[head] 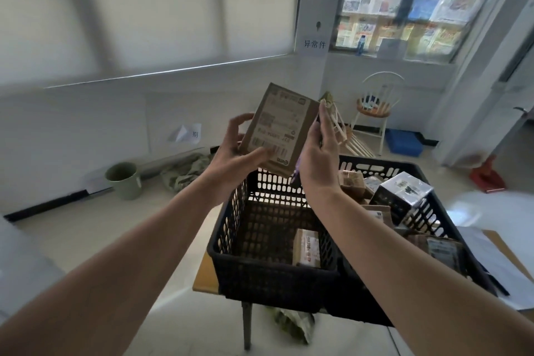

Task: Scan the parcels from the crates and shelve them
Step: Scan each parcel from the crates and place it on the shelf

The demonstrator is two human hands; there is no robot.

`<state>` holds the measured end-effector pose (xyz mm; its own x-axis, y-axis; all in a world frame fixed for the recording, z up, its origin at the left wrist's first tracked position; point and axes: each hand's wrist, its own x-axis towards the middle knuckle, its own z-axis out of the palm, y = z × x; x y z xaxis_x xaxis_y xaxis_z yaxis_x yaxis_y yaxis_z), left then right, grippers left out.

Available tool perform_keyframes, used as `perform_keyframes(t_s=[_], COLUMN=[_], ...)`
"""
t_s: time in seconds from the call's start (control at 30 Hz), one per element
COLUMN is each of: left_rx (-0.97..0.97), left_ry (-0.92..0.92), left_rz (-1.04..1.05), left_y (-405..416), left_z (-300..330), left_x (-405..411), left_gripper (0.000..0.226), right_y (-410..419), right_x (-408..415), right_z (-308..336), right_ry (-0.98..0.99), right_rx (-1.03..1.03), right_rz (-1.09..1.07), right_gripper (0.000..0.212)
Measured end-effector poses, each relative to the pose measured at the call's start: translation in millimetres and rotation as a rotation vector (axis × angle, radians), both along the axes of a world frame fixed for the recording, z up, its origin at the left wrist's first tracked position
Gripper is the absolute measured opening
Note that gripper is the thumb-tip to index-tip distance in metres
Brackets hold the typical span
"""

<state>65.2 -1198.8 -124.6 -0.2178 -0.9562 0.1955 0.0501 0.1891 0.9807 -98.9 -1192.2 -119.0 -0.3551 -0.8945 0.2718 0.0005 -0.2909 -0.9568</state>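
Observation:
A brown cardboard parcel (278, 127) with a white shipping label and barcodes is raised above the crates. My left hand (237, 150) grips its lower left edge, thumb across the label. Flat against its right side lies my right hand (319, 150), and something purple shows under that palm. Below stands a black plastic crate (231, 240) with one labelled brown parcel (307, 247) on its floor. A second black crate (450, 228) to the right holds several parcels, among them a grey-wrapped box (404, 189).
The crates rest on a small wooden table (203, 274). On the floor are a green bucket (122, 179), a crumpled green bag (185, 172), a blue bin (403, 144) and a red dustpan (487, 175). A white chair (375, 107) stands by the window.

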Motion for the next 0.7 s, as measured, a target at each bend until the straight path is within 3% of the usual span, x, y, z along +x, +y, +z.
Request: perform_keyframes(t_s=[0.33, 0.7], left_rx=[-0.321, -0.651], left_ry=[-0.284, -0.639], left_rz=[0.452, 0.922], left_y=[50.1, 187.4], left_z=[17.6, 30.0], left_x=[5.2, -4.2], left_gripper=[0.031, 0.057], right_y=[7.5, 75.1], right_x=[7.8, 26.0], right_z=[0.6, 10.9], right_ry=[-0.074, -0.022], right_rx=[-0.060, -0.205], right_rz=[0.291, 0.688], right_gripper=[0.047, 0.051])
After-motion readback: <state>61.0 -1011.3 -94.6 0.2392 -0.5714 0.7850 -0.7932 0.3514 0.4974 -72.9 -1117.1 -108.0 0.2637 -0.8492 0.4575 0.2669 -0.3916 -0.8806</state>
